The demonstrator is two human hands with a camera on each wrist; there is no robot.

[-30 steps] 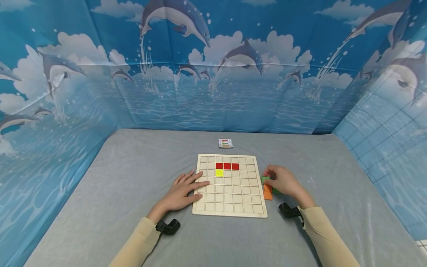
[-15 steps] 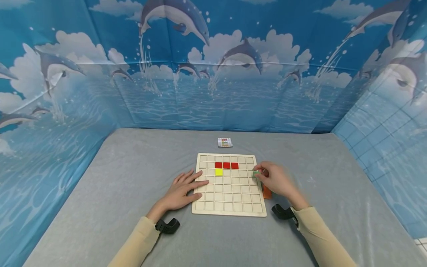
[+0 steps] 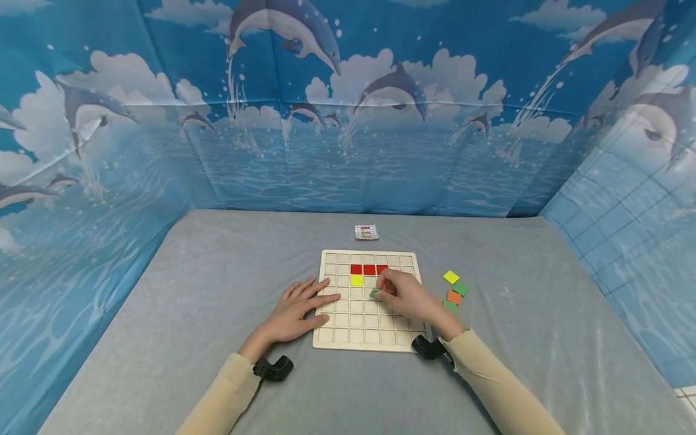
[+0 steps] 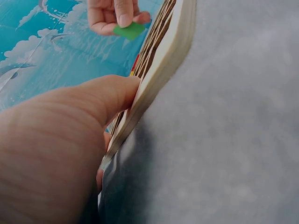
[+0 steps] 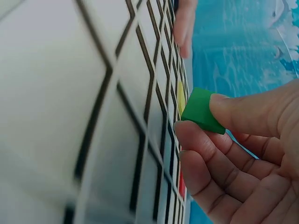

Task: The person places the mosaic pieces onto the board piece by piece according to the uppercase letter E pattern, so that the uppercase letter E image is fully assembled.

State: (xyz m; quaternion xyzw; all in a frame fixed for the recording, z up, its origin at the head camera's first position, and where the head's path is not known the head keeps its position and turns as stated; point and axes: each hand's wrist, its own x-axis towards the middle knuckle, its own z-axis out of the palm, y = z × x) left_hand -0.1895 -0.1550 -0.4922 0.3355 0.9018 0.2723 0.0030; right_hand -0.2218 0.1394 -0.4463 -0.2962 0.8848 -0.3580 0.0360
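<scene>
A square wooden grid board [image 3: 348,338] lies on the table. Several red tiles [image 3: 369,269] fill part of its upper row, with a yellow tile [image 3: 356,280] below the leftmost one. My right hand [image 3: 408,296] pinches a green tile [image 5: 201,109] between thumb and fingers, over the middle of the board. In the left wrist view that green tile [image 4: 129,31] shows above the board's surface. My left hand [image 3: 293,313] rests with spread fingers on the board's left edge, its thumb [image 4: 124,88] against the rim.
Right of the board lie loose tiles: a yellow one [image 3: 451,277], an orange one [image 3: 454,297] and green ones [image 3: 460,289]. A small printed card [image 3: 367,232] with a coloured grid pattern lies behind the board. A dolphin-print curtain [image 3: 348,163] hangs around the grey table [image 3: 244,254].
My right hand has picked up a green tile from the right side and carried it left over the board. The loose tiles at the right are now uncovered. My left hand stays put.
</scene>
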